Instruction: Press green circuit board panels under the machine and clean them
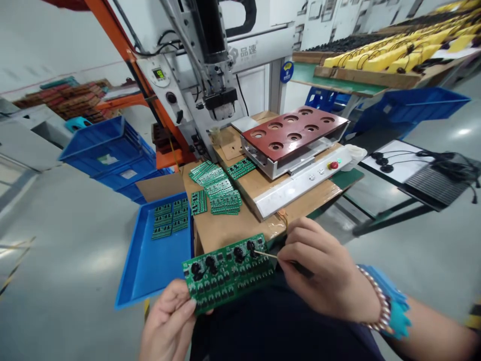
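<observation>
My left hand grips a green circuit board by its left end, thumb on top and fingers beneath. Several round black blobs sit along the board's far side, with rows of small dark parts nearer me. In my right hand, thumb and forefinger pinch a thin pale stick. Its tip meets the board at the rightmost black blob; whether it presses in or only touches, I cannot tell. A beaded bracelet and a teal band circle the right wrist.
Loose green boards lie on the brown-topped bench. To the left, a blue tray holds more boards. Behind stand a red fixture plate with round holes, a control bar with a red button, and a machine head.
</observation>
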`<state>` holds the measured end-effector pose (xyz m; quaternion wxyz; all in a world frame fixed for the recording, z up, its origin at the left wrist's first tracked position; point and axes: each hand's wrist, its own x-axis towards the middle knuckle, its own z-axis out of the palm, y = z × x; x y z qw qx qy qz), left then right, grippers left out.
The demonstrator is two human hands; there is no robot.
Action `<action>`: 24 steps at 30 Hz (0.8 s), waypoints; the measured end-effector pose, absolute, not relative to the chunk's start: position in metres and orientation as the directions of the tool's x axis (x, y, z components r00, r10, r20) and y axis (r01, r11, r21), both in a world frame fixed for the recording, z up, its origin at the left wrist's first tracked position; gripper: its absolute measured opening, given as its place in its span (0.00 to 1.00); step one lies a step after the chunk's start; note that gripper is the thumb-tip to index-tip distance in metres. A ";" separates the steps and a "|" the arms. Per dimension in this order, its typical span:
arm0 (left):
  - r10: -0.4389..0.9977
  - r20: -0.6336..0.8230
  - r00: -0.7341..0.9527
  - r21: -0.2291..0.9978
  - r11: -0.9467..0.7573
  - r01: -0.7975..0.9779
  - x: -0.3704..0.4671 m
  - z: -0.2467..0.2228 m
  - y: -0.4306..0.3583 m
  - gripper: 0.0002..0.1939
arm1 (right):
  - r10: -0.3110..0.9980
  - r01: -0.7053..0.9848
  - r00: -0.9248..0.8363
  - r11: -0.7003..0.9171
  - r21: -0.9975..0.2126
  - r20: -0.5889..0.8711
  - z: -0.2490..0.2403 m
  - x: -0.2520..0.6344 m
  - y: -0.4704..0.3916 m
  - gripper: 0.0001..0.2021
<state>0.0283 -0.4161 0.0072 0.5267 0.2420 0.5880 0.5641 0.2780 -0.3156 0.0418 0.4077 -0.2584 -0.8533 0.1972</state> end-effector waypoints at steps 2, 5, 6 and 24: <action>0.880 -0.345 -0.326 0.918 0.244 -0.311 0.029 0.007 -0.417 0.05 | 0.596 0.282 -0.537 0.794 -0.539 0.597 0.042 0.277 -0.314 0.07; 0.870 -0.357 -0.341 0.916 0.256 -0.308 0.028 0.007 -0.419 0.04 | 0.592 0.288 -0.535 0.799 -0.528 0.603 0.044 0.274 -0.312 0.07; 0.868 -0.358 -0.344 0.917 0.257 -0.306 0.028 0.006 -0.419 0.04 | 0.589 0.289 -0.535 0.802 -0.524 0.606 0.044 0.273 -0.312 0.06; 0.867 -0.349 -0.355 0.924 0.255 -0.286 0.028 0.011 -0.416 0.04 | 0.586 0.331 -0.558 0.807 -0.489 0.588 0.047 0.277 -0.314 0.05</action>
